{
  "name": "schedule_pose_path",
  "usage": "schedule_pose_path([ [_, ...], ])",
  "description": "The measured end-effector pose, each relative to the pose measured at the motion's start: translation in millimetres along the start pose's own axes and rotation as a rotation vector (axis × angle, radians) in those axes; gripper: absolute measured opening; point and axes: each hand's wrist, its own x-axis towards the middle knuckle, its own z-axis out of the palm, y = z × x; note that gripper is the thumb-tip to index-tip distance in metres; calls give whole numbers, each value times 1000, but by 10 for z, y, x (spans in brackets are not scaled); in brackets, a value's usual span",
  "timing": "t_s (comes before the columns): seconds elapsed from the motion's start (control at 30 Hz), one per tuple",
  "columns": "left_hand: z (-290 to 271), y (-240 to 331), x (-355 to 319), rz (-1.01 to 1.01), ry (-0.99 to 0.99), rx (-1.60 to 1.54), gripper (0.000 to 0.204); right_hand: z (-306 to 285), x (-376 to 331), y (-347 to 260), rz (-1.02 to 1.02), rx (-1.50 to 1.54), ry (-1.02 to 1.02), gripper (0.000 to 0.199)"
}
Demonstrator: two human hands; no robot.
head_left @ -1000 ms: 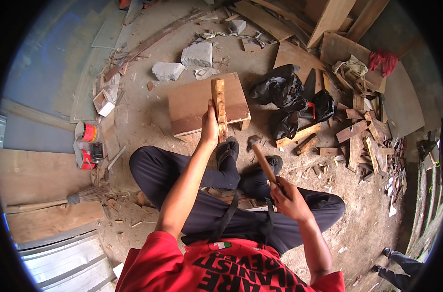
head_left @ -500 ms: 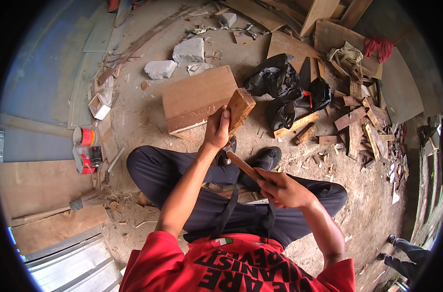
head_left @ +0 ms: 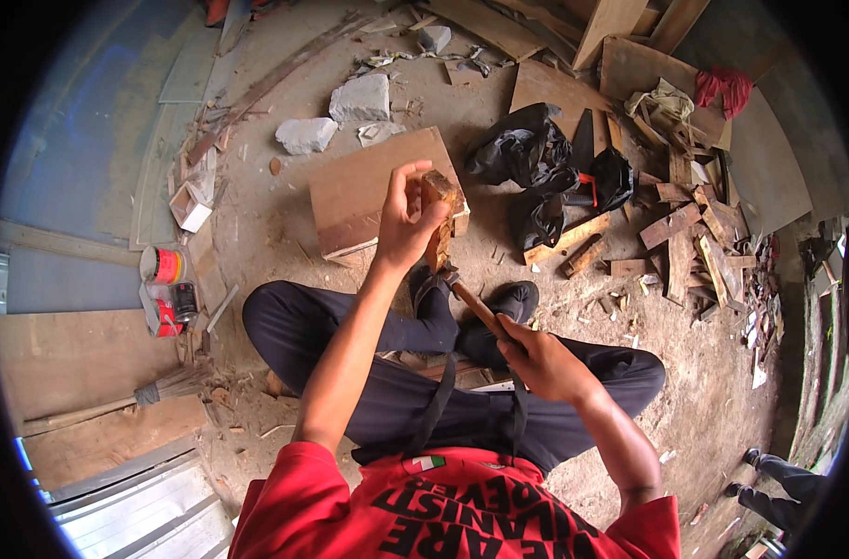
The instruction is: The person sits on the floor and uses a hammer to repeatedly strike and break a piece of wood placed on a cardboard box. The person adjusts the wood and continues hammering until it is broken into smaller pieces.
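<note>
A short, rough wood block (head_left: 438,216) stands on edge in my left hand (head_left: 409,220), with the fingers wrapped round its far side and the thumb against the near side. My right hand (head_left: 547,359) is closed round the wooden handle of a hammer (head_left: 479,306). The hammer's dark head is close to the block's lower end; I cannot tell whether they touch. Beyond my left hand, a wooden box (head_left: 359,200) with a flat brown top sits on the ground, partly covered by the hand and block. My crossed legs in dark trousers lie beneath both hands.
Black plastic bags (head_left: 527,149) lie right of the box, near a pile of wood offcuts (head_left: 695,242). White stone chunks (head_left: 361,97) rest beyond it. Paint cans (head_left: 164,265) and a broom (head_left: 136,396) are at the left. Another person's legs (head_left: 786,492) show at lower right.
The wood block has been turned in my left hand and now stands narrower to the view, slightly left. The hammer head has shifted a little up and right, nearer the block's lower end.
</note>
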Motion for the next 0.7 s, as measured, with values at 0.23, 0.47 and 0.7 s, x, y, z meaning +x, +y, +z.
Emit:
schedule_pose_path([
  [0.23,-11,-46,225,-287,33,-16,30,113,54,104,62,-3,57,46],
  [0.47,-3,-146,219,-230,126,-131,44,466,149,372,275,435,-70,37],
  [0.7,-86,-68,539,-230,136,-206,47,485,215,331,113,279,12,35],
])
